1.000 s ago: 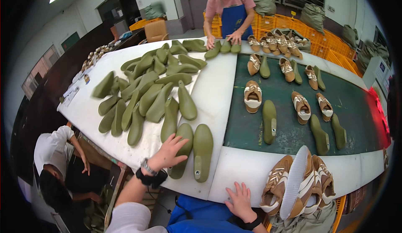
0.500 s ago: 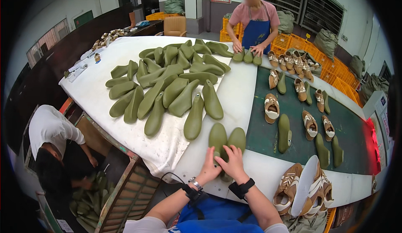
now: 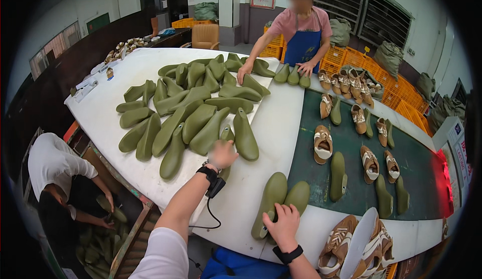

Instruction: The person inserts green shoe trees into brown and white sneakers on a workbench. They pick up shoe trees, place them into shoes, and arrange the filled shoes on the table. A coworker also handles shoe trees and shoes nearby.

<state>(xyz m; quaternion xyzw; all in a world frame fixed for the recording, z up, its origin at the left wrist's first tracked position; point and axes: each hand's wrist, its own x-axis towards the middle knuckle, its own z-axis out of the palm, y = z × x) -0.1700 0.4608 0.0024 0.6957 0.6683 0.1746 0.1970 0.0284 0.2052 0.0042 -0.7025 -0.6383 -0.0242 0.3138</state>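
Observation:
Two green shoe lasts, a left one [image 3: 274, 193] and a right one [image 3: 299, 197], lie side by side on the white table edge before me. My right hand [image 3: 282, 225] rests on their near ends, its thumb toward the left last and its fingers curled over the right one. Farther left, my left hand [image 3: 221, 154] lies over another shoe last [image 3: 227, 135] at the front of the pile, with part of that last showing above and below it. Its fingers are blurred. The pile of green lasts [image 3: 201, 123] spreads over a white cloth [image 3: 125, 166].
Brown-and-white sneakers [image 3: 324, 144] and green lasts stand on a dark green belt [image 3: 321, 186] to the right. More sneakers [image 3: 339, 241] sit near my right arm. Across the table, a person [image 3: 306, 25] in a blue apron handles lasts. Another person [image 3: 57, 166] bends over a bin at left.
My left hand has left the pair of lasts and reached left to the pile. My right hand stays on the pair. The person opposite has stretched one hand to the pile.

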